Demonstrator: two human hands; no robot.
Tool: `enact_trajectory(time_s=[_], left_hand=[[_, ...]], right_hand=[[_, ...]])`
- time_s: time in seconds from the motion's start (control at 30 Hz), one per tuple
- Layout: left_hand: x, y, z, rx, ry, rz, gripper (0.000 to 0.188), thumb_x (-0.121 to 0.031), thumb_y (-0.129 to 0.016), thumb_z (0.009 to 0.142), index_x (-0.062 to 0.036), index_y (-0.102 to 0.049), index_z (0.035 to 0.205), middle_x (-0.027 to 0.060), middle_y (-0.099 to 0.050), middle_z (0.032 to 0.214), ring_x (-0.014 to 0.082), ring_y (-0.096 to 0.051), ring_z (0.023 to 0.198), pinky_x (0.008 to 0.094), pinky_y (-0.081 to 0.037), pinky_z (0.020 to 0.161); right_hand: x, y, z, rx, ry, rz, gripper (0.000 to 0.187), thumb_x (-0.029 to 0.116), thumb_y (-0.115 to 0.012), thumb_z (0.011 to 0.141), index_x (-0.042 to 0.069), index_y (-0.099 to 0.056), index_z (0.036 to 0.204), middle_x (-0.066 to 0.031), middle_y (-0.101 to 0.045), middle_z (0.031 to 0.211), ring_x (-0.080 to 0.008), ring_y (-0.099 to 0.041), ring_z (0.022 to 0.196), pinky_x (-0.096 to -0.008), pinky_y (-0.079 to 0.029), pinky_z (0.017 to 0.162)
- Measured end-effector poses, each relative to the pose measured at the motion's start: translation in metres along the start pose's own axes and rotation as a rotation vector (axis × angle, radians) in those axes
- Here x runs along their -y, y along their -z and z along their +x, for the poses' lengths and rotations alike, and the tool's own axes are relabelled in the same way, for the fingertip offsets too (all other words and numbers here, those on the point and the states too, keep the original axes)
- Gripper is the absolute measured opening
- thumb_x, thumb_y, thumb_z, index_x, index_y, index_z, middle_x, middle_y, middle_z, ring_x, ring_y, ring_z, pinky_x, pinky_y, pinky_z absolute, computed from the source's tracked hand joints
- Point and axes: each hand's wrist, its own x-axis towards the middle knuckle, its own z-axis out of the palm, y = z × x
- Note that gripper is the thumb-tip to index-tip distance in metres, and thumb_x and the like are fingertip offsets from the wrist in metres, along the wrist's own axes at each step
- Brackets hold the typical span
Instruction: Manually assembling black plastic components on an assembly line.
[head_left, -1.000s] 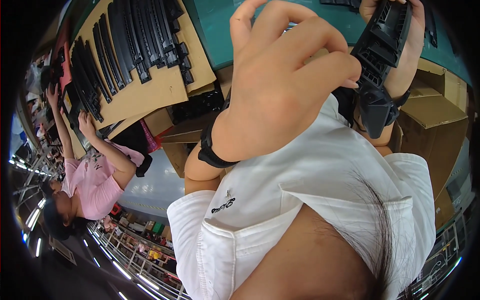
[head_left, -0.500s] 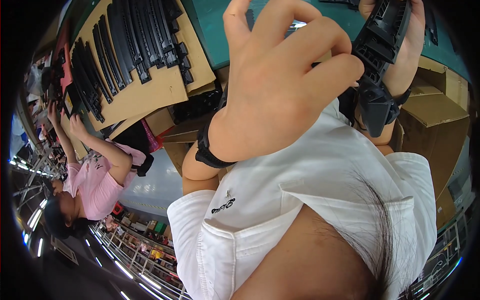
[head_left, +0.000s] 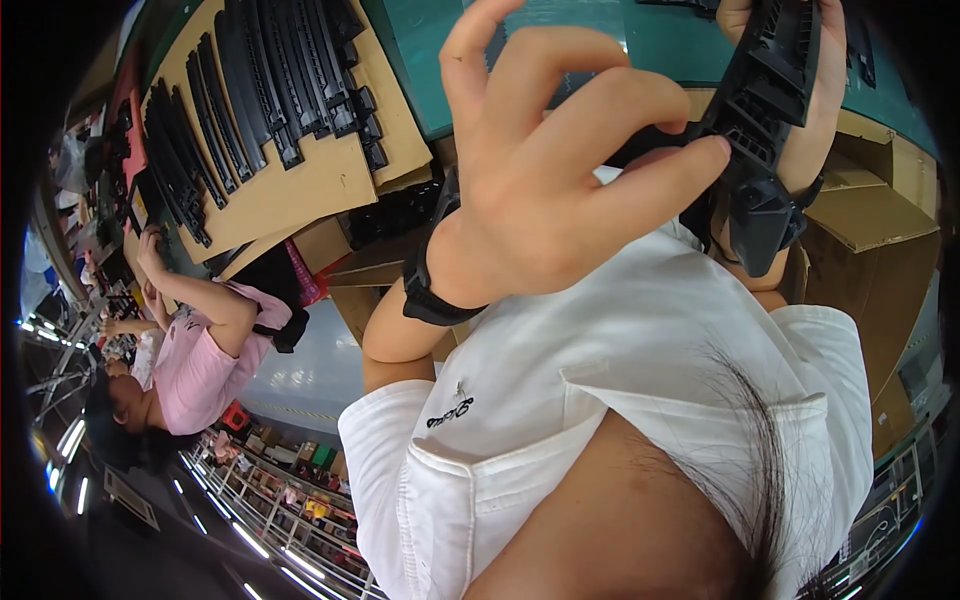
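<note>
My right hand (head_left: pixel 828 105) holds a long black plastic trim piece (head_left: pixel 770 85) with ribbed recesses, tilted upright at the upper right. Its wider, angular lower end (head_left: pixel 757 225) hangs above my right forearm. My left hand (head_left: pixel 560 165), a black band at its wrist, is raised in front of my chest, back of the hand showing. Its fingers are bent and apart, and the index fingertip meets the side of the trim piece. Most of the thumb is hidden behind the index finger. A dark strip shows between these fingers; what it is I cannot tell.
Several black trim strips (head_left: pixel 265 90) lie in rows on a cardboard sheet (head_left: pixel 335 190) at the left. Behind my hands spreads a green tabletop (head_left: pixel 690 45). An opened cardboard box (head_left: pixel 860 260) stands at the right. A person in pink (head_left: pixel 205 335) works at the far left.
The fingers of my left hand have spread from a tighter curl, and the hand has tilted slightly. The trim piece has turned a little. The person at the left has lowered one arm.
</note>
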Motion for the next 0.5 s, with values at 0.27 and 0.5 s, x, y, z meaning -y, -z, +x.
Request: enact_trajectory(time_s=[0.27, 0.5], left_hand=[[-0.009, 0.003, -0.013, 0.097, 0.134, -0.068, 0.015, -0.013, -0.078, 0.089, 0.0012, -0.074, 0.087, 0.0022, -0.068, 0.086, 0.0086, -0.061, 0.073, 0.0236, -0.049, 0.066], [-0.013, 0.015, 0.001, 0.476, 0.593, -0.245, 0.018, -0.014, -0.074, 0.093, 0.0043, -0.075, 0.091, 0.0079, -0.073, 0.084, 0.0099, -0.063, 0.072, 0.0239, -0.049, 0.065]], right_hand=[[-0.017, -0.012, -0.011, 0.027, 0.06, -0.057, 0.017, 0.008, -0.062, 0.096, 0.002, -0.056, 0.081, -0.0042, -0.06, 0.073, -0.0144, -0.061, 0.067, -0.027, -0.058, 0.073], [-0.019, -0.011, -0.014, 0.064, 0.093, -0.158, 0.017, 0.009, -0.061, 0.097, 0.002, -0.055, 0.083, -0.0046, -0.059, 0.074, -0.0148, -0.061, 0.068, -0.0276, -0.058, 0.073]])
